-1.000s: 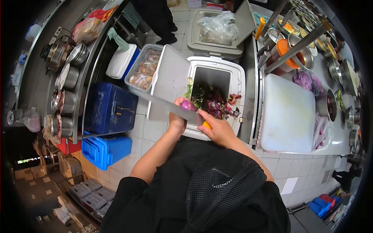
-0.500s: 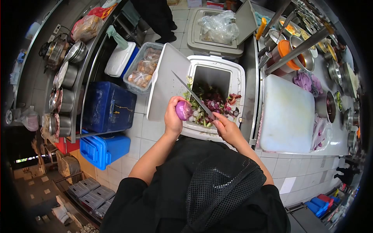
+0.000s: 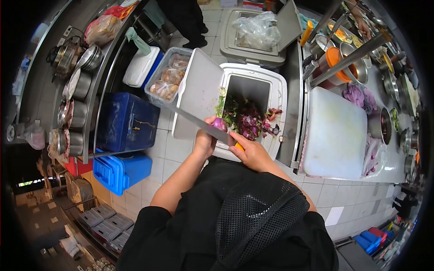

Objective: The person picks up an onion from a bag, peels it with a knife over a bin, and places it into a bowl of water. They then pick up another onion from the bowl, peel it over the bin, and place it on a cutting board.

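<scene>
A purple onion [image 3: 219, 124] is gripped in my left hand [image 3: 205, 142], partly hidden behind the blade. My right hand [image 3: 250, 154] is closed round the yellow handle of a large knife [image 3: 199, 122]. The blade points up and to the left, its flat side crossing the onion and my left fingers in this view. Below both hands stands a white bin [image 3: 281, 97] with its lid [image 3: 197, 86] swung out to the left. Red onion skins and green trimmings [image 3: 251, 122] lie inside it, and some scraps rest on its rim.
Right of the bin, a white cutting board [image 3: 337, 133] lies on a steel counter with bowls and an orange-rimmed tub [image 3: 337, 56]. A second bin [image 3: 253, 52] stands behind. Leftward are a tub of bagged food [image 3: 169, 77] and blue boxes [image 3: 126, 122]. Another person's legs [image 3: 183, 20] show at the top.
The knife has swung left and lower, from beside the onion to across it. My left hand has turned, bringing the onion nearer my right hand. A person's hand now shows at the upper right.
</scene>
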A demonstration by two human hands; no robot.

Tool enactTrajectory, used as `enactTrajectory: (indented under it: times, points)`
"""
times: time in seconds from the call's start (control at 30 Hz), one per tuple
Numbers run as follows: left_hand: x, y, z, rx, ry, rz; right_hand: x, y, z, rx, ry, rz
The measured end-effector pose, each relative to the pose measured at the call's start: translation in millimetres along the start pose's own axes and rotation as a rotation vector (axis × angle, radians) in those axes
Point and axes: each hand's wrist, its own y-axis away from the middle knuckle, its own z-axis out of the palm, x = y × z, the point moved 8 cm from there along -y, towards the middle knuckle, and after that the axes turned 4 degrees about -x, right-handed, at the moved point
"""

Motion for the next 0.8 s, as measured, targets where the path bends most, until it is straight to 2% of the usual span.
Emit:
enactTrajectory:
  times: [0.07,0.13,0.2,0.27,0.43,0.5,0.57,0.6,0.67,0.7,0.8]
  points:
    - [-6.0,4.2,7.0,0.025,0.081,-0.183,-8.1,-3.7,3.0,-0.052,0.214,-0.03]
    - [-14.6,2.1,6.3,0.006,0.161,-0.244,-18.0,-6.2,1.5,-0.02,0.256,-0.069]
    - [-16.1,-2.2,-5.7,0.066,0.117,-0.172,-22.7,-8.9,1.1,0.008,0.299,-0.114]
    - [-16.5,-3.1,-6.2,0.033,0.09,-0.111,-24.3,-8.8,-1.3,0.084,0.34,-0.174]
    - [-8.0,1.3,1.5,0.014,0.073,0.048,-27.8,-7.8,-5.0,0.071,0.344,-0.154]
    - [3.5,2.9,-0.6,0.069,0.083,0.189,-25.7,-6.4,-6.8,0.057,0.333,-0.135]
    - [9.0,9.0,0.3,0.055,0.059,0.116,-6.9,-3.9,-13.2,0.026,0.248,0.029]
    - [8.6,11.5,2.1,0.042,0.035,0.046,3.4,-1.9,-12.8,0.022,0.249,0.026]
    - [13.0,8.7,0.9,0.06,0.037,0.087,39.5,4.4,-19.4,0.143,0.108,0.14]
    - [18.3,8.6,5.3,0.017,0.029,0.12,44.2,6.3,-22.7,0.11,0.039,0.228]
    - [24.4,10.7,16.4,-0.013,0.087,0.15,23.6,1.2,-23.8,0.122,-0.043,0.135]
